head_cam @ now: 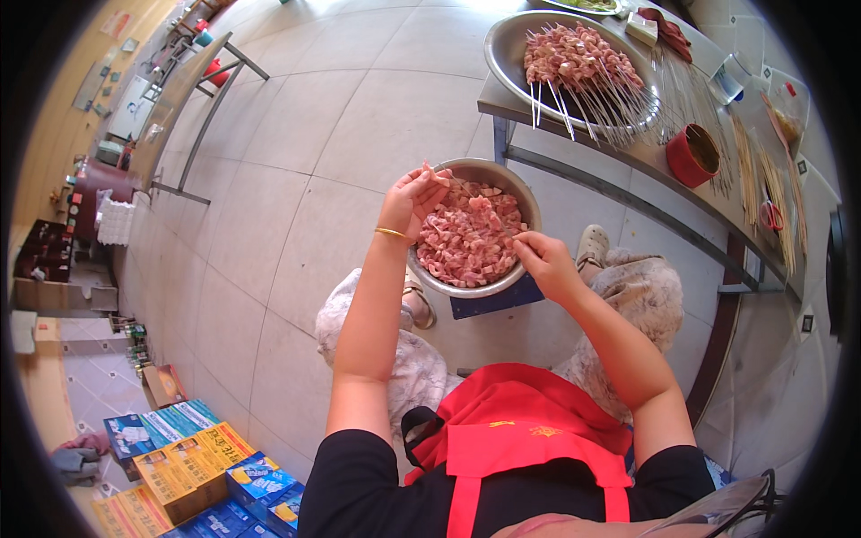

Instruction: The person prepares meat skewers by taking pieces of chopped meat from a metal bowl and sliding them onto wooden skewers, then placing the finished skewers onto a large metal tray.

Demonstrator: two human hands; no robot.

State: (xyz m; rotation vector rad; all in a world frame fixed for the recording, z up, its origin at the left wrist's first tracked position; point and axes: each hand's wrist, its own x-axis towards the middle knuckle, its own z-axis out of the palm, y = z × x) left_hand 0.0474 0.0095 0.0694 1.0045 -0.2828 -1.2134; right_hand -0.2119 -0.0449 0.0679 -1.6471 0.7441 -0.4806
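A round metal basin [533, 202] full of cut raw meat [464, 249] stands between my feet on a blue object. Over its upper left rim my left hand [416, 195] holds a small piece of meat [440, 177] between thumb and fingers. My right hand [548, 263], at the basin's right side, grips the lower end of a thin metal skewer [506, 230]. The skewer slants up and left above the meat, with a lump of meat [481, 205] on its middle. Its upper end is close to my left fingers; whether it touches the held piece I cannot tell.
On the table [605, 151] at the right are a large metal basin [506, 74] with many meat skewers [582, 57], loose metal skewers, a red container [679, 158], bamboo sticks [745, 171] and red-handled scissors [771, 215]. Stacked cartons [195, 464] stand at the lower left; another table [181, 87] is at the upper left.
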